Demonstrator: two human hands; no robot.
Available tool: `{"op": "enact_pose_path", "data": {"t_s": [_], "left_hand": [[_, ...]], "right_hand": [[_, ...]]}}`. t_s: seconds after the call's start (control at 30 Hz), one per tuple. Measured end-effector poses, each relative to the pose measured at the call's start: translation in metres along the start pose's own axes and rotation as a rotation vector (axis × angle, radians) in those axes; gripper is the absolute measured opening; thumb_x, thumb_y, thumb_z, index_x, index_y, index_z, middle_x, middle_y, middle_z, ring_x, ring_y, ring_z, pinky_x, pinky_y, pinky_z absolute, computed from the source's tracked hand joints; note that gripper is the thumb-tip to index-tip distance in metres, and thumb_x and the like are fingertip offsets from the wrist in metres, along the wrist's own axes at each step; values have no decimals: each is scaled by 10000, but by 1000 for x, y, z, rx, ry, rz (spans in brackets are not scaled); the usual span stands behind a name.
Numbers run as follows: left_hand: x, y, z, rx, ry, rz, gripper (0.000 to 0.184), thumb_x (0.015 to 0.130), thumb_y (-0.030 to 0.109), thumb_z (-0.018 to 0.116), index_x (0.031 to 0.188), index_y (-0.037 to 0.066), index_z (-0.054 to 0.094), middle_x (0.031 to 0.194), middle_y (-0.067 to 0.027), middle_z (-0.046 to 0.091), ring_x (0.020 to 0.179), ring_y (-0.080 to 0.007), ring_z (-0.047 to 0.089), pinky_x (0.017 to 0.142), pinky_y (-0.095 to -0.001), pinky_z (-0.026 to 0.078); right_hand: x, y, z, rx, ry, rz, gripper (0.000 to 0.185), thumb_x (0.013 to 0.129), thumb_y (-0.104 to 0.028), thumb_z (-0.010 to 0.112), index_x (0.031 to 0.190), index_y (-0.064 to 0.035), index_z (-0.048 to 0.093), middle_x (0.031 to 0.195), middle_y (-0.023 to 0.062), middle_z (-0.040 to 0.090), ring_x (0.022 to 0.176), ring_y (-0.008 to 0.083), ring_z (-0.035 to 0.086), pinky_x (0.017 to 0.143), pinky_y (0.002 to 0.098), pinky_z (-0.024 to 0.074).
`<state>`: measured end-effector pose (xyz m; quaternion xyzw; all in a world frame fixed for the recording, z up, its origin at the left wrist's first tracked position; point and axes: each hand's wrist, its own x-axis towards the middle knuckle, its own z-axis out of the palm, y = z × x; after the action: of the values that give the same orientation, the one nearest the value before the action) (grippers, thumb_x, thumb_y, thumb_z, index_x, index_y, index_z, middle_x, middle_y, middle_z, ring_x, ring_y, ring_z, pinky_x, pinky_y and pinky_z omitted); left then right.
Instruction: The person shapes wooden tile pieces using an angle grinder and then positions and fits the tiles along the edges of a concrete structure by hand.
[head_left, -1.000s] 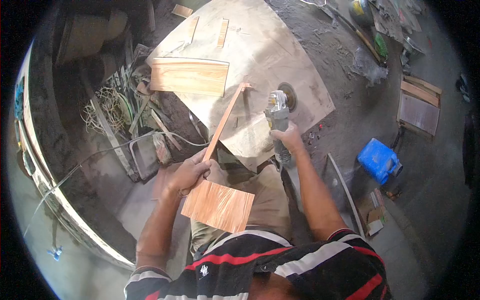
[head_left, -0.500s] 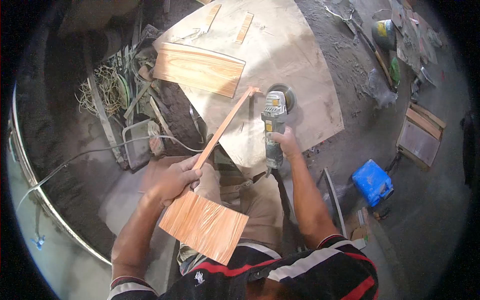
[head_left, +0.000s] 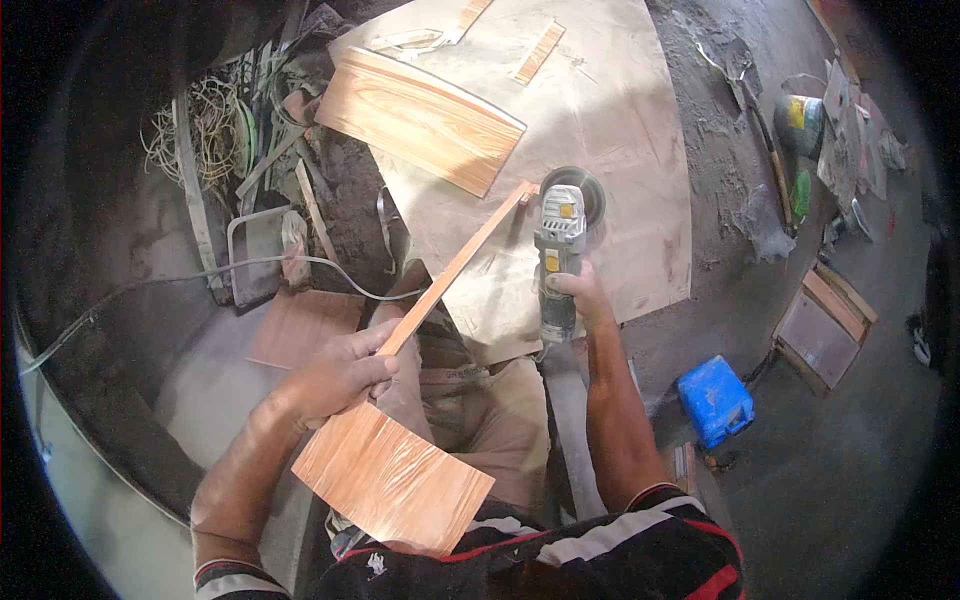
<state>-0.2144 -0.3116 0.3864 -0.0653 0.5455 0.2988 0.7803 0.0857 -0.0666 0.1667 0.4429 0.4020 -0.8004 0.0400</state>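
My left hand [head_left: 340, 375] is closed around a long, narrow wood-grain strip [head_left: 455, 268] that slants up and away from me. Below that hand, a wider wood-grain piece [head_left: 395, 478] lies over my lap; I cannot tell whether it joins the strip. My right hand [head_left: 583, 292] grips the body of a grey angle grinder [head_left: 560, 235] with yellow labels. The grinder's round disc [head_left: 592, 190] is beside the strip's far end, which looks ragged; contact between them cannot be made out.
A large wood-grain panel [head_left: 425, 115] and a small offcut [head_left: 540, 52] lie on the pale sheet [head_left: 640, 150] in front. On the left are scrap sticks, tangled cord [head_left: 195, 135] and a cable [head_left: 290, 260]. A blue jerrycan [head_left: 713, 400] and a wooden box [head_left: 820, 335] stand right.
The strip's far end and the grinder have shifted slightly right in view. My left hand appears a little lower. Both holds stay the same, while the whole view has turned somewhat.
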Motion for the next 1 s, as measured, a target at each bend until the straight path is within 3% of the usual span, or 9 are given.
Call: {"op": "enact_pose_path", "data": {"t_s": [0.13,0.37,0.43,0.7,0.77,0.8,0.87,0.93,1.0], "left_hand": [[-4,10,3,-17,-6,3,563,1045,182,589,1581,86,446,864,88,471,744,-21,475,646,-188,411],[-5,8,8,41,33,31,495,1014,185,566,1487,43,531,866,51,482,746,-35,486,643,-218,431],[-6,12,11,47,36,45,475,1014,181,562,1464,32,542,862,46,483,748,-38,492,646,-220,436],[-3,4,3,26,-20,114,415,1014,171,548,1395,7,568,854,19,519,721,-56,527,633,-236,470],[-2,0,0,-18,-70,36,623,1034,179,596,1611,75,389,898,68,505,774,-46,495,688,-214,443],[-2,0,0,-21,-69,37,623,1034,179,596,1611,75,389,898,68,505,774,-46,495,688,-214,443],[-1,3,4,49,-19,124,378,1028,177,547,1369,16,580,770,42,510,673,-58,515,626,-233,470],[-3,7,4,76,-19,123,393,1031,177,544,1392,24,571,768,49,510,674,-57,514,626,-231,467],[-4,8,4,104,-18,124,408,1035,176,542,1416,32,562,765,55,510,675,-57,513,625,-230,463]], "right_hand": [[8,3,-3,15,-26,53,554,733,-196,795,1235,-17,643,1024,53,701,876,167,674,813,336,560],[5,-1,11,-7,44,6,454,780,-193,718,1176,10,631,947,83,696,770,172,666,726,329,568],[5,-1,4,-26,21,90,514,738,-176,768,1205,-3,645,1024,64,708,876,174,679,817,342,565],[8,1,11,-30,17,113,487,749,-172,740,1197,-6,651,1025,65,709,872,177,675,825,338,555],[9,3,11,-23,41,112,476,754,-170,735,1194,-6,653,1026,67,710,875,176,676,823,339,553],[9,3,11,-16,9,87,465,758,-166,733,1187,-6,655,1013,68,713,862,178,679,813,339,555],[10,2,13,-11,-25,62,454,761,-162,731,1181,-7,657,1000,69,717,848,180,683,803,340,557],[8,3,16,-53,10,45,386,766,-182,707,1094,14,652,896,87,691,715,184,667,666,341,570],[7,1,18,-54,8,45,380,767,-180,706,1089,15,654,890,88,691,710,185,668,658,344,570]]}}
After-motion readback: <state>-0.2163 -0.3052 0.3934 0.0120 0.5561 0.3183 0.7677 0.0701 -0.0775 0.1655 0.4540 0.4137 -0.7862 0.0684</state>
